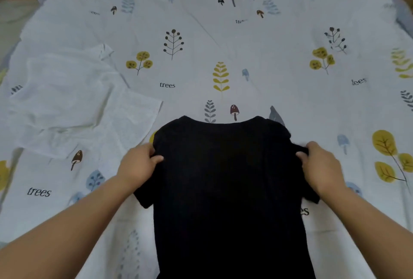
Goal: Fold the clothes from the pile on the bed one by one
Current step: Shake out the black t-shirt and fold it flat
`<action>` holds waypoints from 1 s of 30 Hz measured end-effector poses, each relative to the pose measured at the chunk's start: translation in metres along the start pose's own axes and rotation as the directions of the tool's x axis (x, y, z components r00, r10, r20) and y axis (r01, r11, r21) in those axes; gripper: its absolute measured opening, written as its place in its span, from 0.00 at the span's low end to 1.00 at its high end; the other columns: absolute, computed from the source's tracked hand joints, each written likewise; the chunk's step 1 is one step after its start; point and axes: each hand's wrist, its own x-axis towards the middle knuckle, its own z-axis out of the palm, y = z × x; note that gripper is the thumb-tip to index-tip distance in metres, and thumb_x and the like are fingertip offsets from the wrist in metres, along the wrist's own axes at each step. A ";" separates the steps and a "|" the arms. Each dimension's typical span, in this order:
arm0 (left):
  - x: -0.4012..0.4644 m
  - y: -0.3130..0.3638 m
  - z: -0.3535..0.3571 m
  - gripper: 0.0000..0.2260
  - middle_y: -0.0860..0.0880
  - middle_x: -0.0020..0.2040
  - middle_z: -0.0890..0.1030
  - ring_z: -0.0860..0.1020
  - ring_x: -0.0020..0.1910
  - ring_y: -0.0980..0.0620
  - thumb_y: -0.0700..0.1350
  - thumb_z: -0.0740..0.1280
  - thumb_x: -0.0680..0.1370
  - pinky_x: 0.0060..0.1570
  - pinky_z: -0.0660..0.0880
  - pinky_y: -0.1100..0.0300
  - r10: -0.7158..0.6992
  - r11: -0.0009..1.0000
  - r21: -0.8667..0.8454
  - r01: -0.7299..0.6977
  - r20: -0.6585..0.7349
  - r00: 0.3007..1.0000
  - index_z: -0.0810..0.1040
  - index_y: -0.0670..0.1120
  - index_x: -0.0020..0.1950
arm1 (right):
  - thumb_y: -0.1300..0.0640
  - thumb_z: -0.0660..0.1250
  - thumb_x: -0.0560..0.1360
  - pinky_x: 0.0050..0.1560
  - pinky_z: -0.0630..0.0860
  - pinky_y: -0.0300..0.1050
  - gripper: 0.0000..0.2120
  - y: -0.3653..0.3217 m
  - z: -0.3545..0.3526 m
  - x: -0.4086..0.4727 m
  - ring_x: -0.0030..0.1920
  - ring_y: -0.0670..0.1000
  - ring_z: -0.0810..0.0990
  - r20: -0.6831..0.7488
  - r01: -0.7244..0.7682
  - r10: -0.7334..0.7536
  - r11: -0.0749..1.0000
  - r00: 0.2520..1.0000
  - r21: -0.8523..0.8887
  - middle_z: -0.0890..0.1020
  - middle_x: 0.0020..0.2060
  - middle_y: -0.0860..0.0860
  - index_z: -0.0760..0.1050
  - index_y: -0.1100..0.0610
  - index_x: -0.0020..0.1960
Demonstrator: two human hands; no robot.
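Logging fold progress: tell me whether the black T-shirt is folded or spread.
Spread. The black T-shirt lies flat on the bed sheet, neckline and both sleeves showing; left hand and right hand grip its shoulders.

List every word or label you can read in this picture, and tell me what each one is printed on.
"trees": on the printed bedsheet, centre.
"trees": same sheet, lower left.
"lees": sheet at right; likely "trees", creased.
"es": sheet, word partly covered by the black T-shirt.
Small prints at and: too blurred to read.
No text shows on the black T-shirt or the white garment.
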 end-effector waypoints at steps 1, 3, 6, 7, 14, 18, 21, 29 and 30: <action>0.006 -0.004 -0.007 0.10 0.47 0.37 0.75 0.73 0.39 0.45 0.47 0.65 0.77 0.37 0.64 0.56 -0.030 1.000 -0.009 0.030 -0.048 0.998 0.69 0.44 0.41 | 0.55 0.59 0.79 0.39 0.65 0.48 0.10 0.006 -0.008 0.006 0.41 0.61 0.74 -0.039 -0.038 0.038 0.999 0.999 0.020 0.79 0.44 0.64 0.70 0.63 0.50; 0.009 -0.006 -0.017 0.06 0.43 0.41 0.75 0.71 0.39 0.44 0.44 0.65 0.77 0.37 0.64 0.55 -0.030 0.996 0.076 0.044 -0.166 0.986 0.70 0.42 0.45 | 0.54 0.61 0.79 0.39 0.64 0.47 0.12 0.018 -0.018 0.014 0.40 0.58 0.71 -0.102 -0.114 0.121 0.991 0.987 0.066 0.79 0.44 0.63 0.72 0.63 0.52; 0.001 0.013 -0.015 0.08 0.38 0.50 0.74 0.71 0.45 0.39 0.38 0.65 0.74 0.37 0.64 0.52 0.111 0.971 0.234 -0.050 -0.258 0.960 0.72 0.38 0.53 | 0.47 0.62 0.77 0.41 0.66 0.46 0.17 0.026 -0.021 0.015 0.40 0.55 0.71 -0.019 -0.235 0.242 0.956 0.970 0.176 0.79 0.43 0.59 0.74 0.62 0.52; -0.003 0.026 -0.012 0.10 0.38 0.52 0.74 0.72 0.47 0.38 0.37 0.65 0.73 0.38 0.66 0.51 0.201 0.956 0.261 -0.134 -0.252 0.946 0.73 0.38 0.54 | 0.44 0.63 0.76 0.41 0.67 0.46 0.19 0.026 -0.021 0.012 0.41 0.56 0.73 0.053 -0.276 0.271 0.940 0.961 0.202 0.79 0.43 0.58 0.74 0.62 0.52; -0.041 0.125 0.065 0.27 0.46 0.77 0.53 0.53 0.76 0.47 0.46 0.61 0.78 0.73 0.52 0.51 0.639 0.736 0.191 -0.650 0.124 0.759 0.57 0.48 0.76 | 0.65 0.65 0.70 0.35 0.71 0.46 0.03 0.023 -0.017 -0.005 0.35 0.56 0.75 0.151 -0.296 0.257 0.879 0.954 0.373 0.75 0.31 0.55 0.72 0.63 0.38; -0.049 0.159 0.094 0.22 0.53 0.78 0.50 0.45 0.76 0.50 0.51 0.55 0.81 0.73 0.43 0.48 0.649 0.719 0.060 -0.693 0.300 0.699 0.56 0.56 0.75 | 0.66 0.64 0.69 0.31 0.66 0.44 0.02 0.014 -0.023 -0.021 0.33 0.53 0.71 -0.024 -0.181 0.222 0.851 0.975 0.493 0.73 0.31 0.54 0.70 0.63 0.39; -0.044 0.180 0.088 0.16 0.53 0.70 0.69 0.62 0.72 0.51 0.52 0.55 0.81 0.72 0.56 0.49 0.544 0.838 -0.186 -0.512 0.224 0.809 0.74 0.53 0.66 | 0.65 0.64 0.70 0.30 0.66 0.39 0.07 -0.008 -0.024 -0.043 0.32 0.47 0.74 -0.114 -0.038 0.115 0.848 0.987 0.528 0.76 0.32 0.48 0.70 0.55 0.39; -0.017 0.193 0.046 0.11 0.47 0.40 0.83 0.81 0.42 0.50 0.48 0.69 0.75 0.42 0.78 0.63 0.278 0.538 -0.791 0.290 0.491 0.826 0.81 0.40 0.49 | 0.56 0.67 0.73 0.56 0.69 0.33 0.18 -0.056 0.006 -0.092 0.52 0.42 0.72 0.078 0.362 -0.430 0.833 0.899 0.419 0.72 0.56 0.44 0.73 0.51 0.63; -0.013 0.187 0.049 0.07 0.47 0.41 0.82 0.80 0.43 0.50 0.43 0.69 0.75 0.44 0.77 0.63 0.241 0.665 -0.731 0.153 0.404 0.882 0.81 0.40 0.49 | 0.53 0.66 0.74 0.56 0.68 0.33 0.17 -0.055 0.010 -0.094 0.54 0.41 0.71 0.078 0.366 -0.434 0.832 0.898 0.417 0.71 0.57 0.43 0.73 0.51 0.63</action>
